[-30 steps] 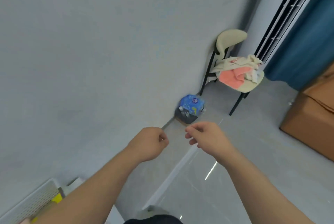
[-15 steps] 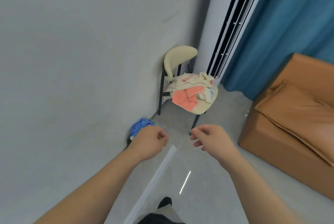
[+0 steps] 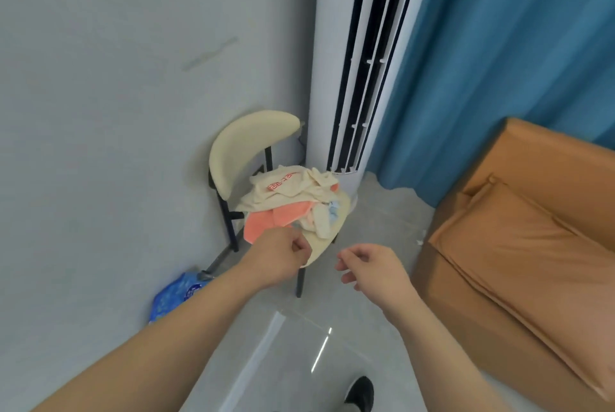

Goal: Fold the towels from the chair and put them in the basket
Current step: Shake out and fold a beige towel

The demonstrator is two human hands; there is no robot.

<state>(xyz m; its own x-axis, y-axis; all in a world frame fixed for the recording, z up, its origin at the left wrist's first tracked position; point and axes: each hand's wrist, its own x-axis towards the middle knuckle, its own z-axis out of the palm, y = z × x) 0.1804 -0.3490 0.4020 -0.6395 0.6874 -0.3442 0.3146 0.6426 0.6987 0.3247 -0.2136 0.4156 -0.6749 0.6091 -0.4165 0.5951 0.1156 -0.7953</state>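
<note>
Grey wall and pale glossy floor tiles (image 3: 382, 218) meet in a corner where the head view finds a cream chair (image 3: 253, 145) on thin black legs, its curved back close to the wall. On the chair seat lie the towels (image 3: 293, 198) in a loose, unfolded heap: a cream towel (image 3: 283, 190) with red lettering on top, a coral towel (image 3: 266, 220) under it and hanging over the seat's front edge, and small pale pieces at the side nearer the tower air conditioner (image 3: 336, 78). That white unit stands just behind the chair, with a blue curtain (image 3: 499, 62) beyond it and an orange sofa (image 3: 532, 245) well off to the chair's right. A blue packet (image 3: 173, 295) lies on the floor against the wall, near the chair's front left leg. Both bare forearms reach toward the chair. The left hand (image 3: 279, 257) is in front of the seat's front edge, just below the coral towel, its fingers curled into a fist that holds nothing. The right hand (image 3: 372, 265) hovers to the right of the seat, apart from it, its fingers loosely bent and empty. A black shoe (image 3: 361, 390) shows on the floor well in front of the chair.
</note>
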